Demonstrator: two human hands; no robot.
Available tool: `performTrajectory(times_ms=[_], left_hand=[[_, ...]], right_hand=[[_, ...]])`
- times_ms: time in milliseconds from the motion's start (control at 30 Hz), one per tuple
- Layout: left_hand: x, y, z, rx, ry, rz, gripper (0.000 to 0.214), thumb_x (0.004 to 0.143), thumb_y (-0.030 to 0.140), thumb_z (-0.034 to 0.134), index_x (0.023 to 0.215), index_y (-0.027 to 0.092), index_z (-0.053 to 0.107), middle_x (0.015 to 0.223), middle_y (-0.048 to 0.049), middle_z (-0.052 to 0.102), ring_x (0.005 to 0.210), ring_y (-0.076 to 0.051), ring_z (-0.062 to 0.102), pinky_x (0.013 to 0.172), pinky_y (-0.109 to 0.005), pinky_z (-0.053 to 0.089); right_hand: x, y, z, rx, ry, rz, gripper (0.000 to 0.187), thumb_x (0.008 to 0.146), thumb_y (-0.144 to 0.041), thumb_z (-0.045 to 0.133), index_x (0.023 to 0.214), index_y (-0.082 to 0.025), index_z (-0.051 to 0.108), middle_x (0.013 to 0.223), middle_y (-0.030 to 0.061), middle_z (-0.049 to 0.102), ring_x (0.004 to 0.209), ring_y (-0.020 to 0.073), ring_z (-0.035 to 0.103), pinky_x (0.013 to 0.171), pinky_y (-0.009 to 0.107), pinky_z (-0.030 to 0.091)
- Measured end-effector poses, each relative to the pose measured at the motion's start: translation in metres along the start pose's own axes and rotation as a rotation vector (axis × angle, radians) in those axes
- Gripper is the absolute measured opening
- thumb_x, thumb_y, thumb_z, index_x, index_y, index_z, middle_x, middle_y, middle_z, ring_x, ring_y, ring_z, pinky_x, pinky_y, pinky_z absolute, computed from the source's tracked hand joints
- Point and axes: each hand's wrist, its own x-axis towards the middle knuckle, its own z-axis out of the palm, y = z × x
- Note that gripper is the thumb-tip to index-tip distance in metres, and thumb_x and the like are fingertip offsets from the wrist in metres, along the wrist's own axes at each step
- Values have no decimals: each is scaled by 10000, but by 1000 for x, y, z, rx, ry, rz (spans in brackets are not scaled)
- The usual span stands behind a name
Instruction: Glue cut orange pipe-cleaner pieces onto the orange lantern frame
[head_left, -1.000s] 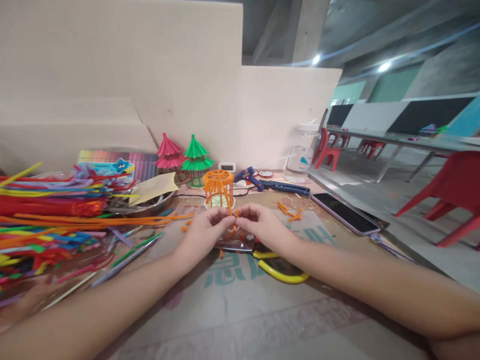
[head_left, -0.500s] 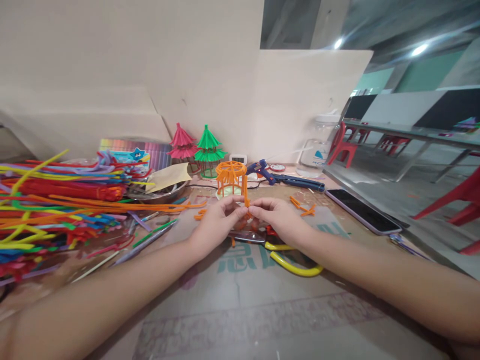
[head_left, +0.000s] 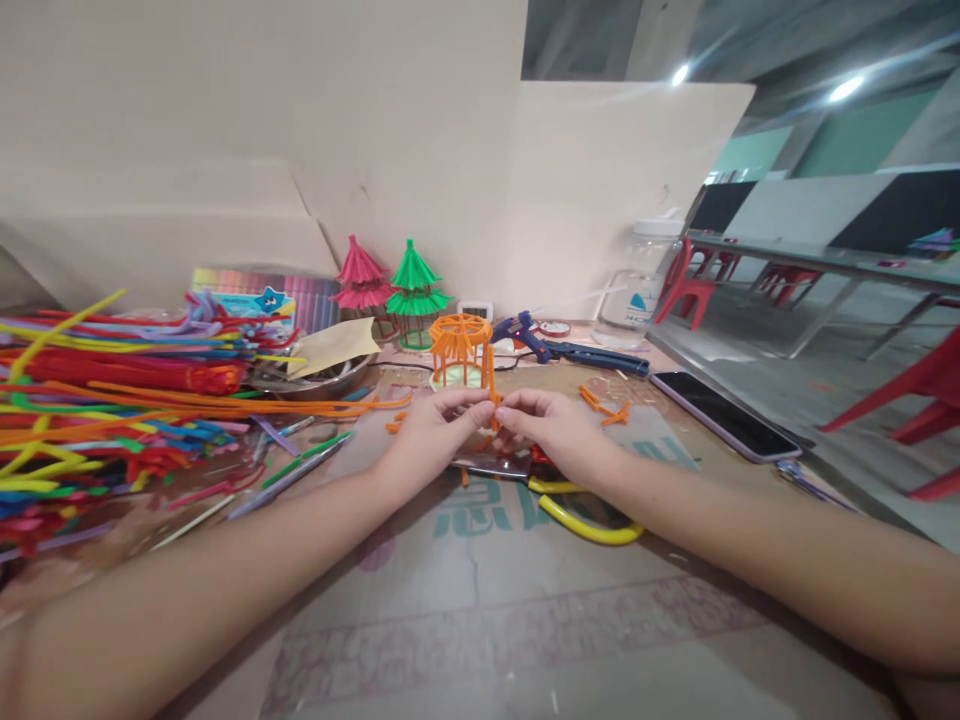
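Note:
Between the fingertips of my left hand (head_left: 442, 428) and my right hand (head_left: 546, 425), an orange pipe cleaner (head_left: 492, 378) is pinched, its length standing upright. Both hands are closed on it and their tips nearly meet. Just behind stands an orange pipe-cleaner frame (head_left: 459, 335) with a round top and thin posts on a pale disc. Scissors with yellow handles (head_left: 592, 528) lie under my right hand, their blades partly hidden. Short orange pieces (head_left: 606, 407) rest right of my hands. Further back are a green pagoda-like model (head_left: 414, 290) and a pink one (head_left: 360, 278).
Bundles of coloured pipe cleaners (head_left: 112, 400) crowd the left side, near a metal bowl (head_left: 341, 378) and a marker set (head_left: 262, 300). A blue glue gun (head_left: 529, 335), a clear bottle (head_left: 637, 285) and a phone (head_left: 724, 415) sit to the right. A cardboard wall (head_left: 420, 130) stands behind.
My hands stay together on the orange pipe cleaner, with only a slight shift of the fingers. The whole view has moved a little; the things on the table lie as before.

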Motion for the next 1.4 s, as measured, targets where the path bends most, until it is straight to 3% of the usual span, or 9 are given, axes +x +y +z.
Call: performTrajectory(times_ms=[400, 700, 967, 1100, 1267, 1400], left_hand=[[-2, 5, 0, -33, -39, -29, 247, 761, 389, 674, 783, 144, 694, 738, -11, 662, 687, -134, 584, 663, -242, 454], [0, 2, 1, -46, -39, -37, 258, 753, 398, 682, 813, 148, 697, 783, -18, 683, 716, -139, 586, 675, -242, 443], [-2, 4, 0, 4, -51, 1, 238, 785, 382, 656, 786, 147, 693, 762, -15, 675, 724, -144, 593, 683, -245, 451], [-2, 4, -1, 32, -43, 20, 217, 778, 362, 664, 754, 149, 698, 771, -23, 687, 736, -148, 604, 704, -250, 462], [-1, 1, -2, 118, -64, 142, 192, 810, 338, 641, 802, 171, 736, 835, -29, 701, 819, -158, 618, 776, -261, 460], [-1, 4, -2, 109, -65, 87, 193, 801, 338, 643, 766, 168, 728, 779, -21, 700, 778, -159, 621, 734, -255, 466]], right_hand=[[1, 2, -1, 78, -124, 4, 312, 720, -413, 773, 855, -155, 660, 743, 11, 721, 612, 117, 679, 593, 232, 519], [0, 0, 2, 75, -63, 44, 242, 773, -298, 746, 822, -185, 539, 675, -2, 726, 590, 119, 692, 584, 221, 536], [0, -2, 2, 3, -36, 40, 123, 786, -212, 714, 847, -172, 615, 702, -16, 718, 591, 96, 681, 585, 199, 531], [0, -1, 0, -46, -64, 48, 90, 803, -241, 690, 835, -164, 656, 733, -2, 725, 598, 96, 675, 553, 191, 508], [-2, 0, 2, -82, 35, 25, 138, 779, -283, 711, 770, -174, 627, 680, -18, 694, 591, 105, 657, 586, 220, 515], [-2, -2, 0, -251, -17, -24, 130, 823, -304, 641, 816, -174, 646, 713, -3, 703, 628, 125, 650, 615, 251, 511]])
